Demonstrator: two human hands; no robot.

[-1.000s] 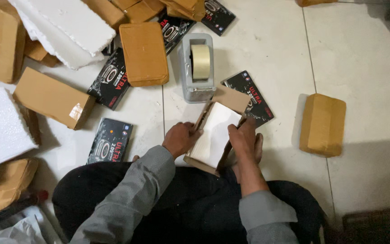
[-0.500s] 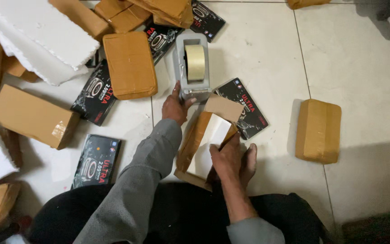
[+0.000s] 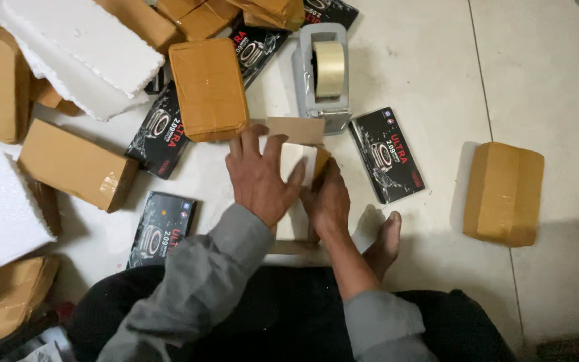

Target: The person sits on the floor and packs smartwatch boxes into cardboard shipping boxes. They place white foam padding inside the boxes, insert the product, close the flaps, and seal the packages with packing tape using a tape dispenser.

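Head view, looking straight down at a tiled floor [image 3: 437, 80] crowded with packing goods. Left hand [image 3: 261, 175] spread wide and flat, palm down, pressing on a white foam-padded item [image 3: 301, 159] lying in an open brown cardboard box [image 3: 295, 129], fingers fanned toward the box's raised flap. Right hand [image 3: 328, 200] curled against the box's right edge, thumb side toward the left hand, fingers folded over the cardboard; holding that edge rather than lying flat. Box directly under and just ahead of both hands, long axis running away from the body toward the grey tape dispenser [image 3: 328, 74], flap end almost touching the dispenser's base. Left hand further forward, so nearer to flap and dispenser; right hand lower, just beside the bare foot [image 3: 384, 240].

Around them: black printed retail box [image 3: 387, 154] just right of the open box, two more at left [image 3: 162, 127] and lower left [image 3: 161, 226]. Wrapped brown parcel [image 3: 208, 87] just up-left of the left hand, another [image 3: 504, 193] well apart at right, a taped one [image 3: 78, 164] at left. White foam sheets [image 3: 78, 50] at upper left, a foam block [image 3: 1, 208] at far left. Grey sleeves and dark trousers filling the bottom edge.
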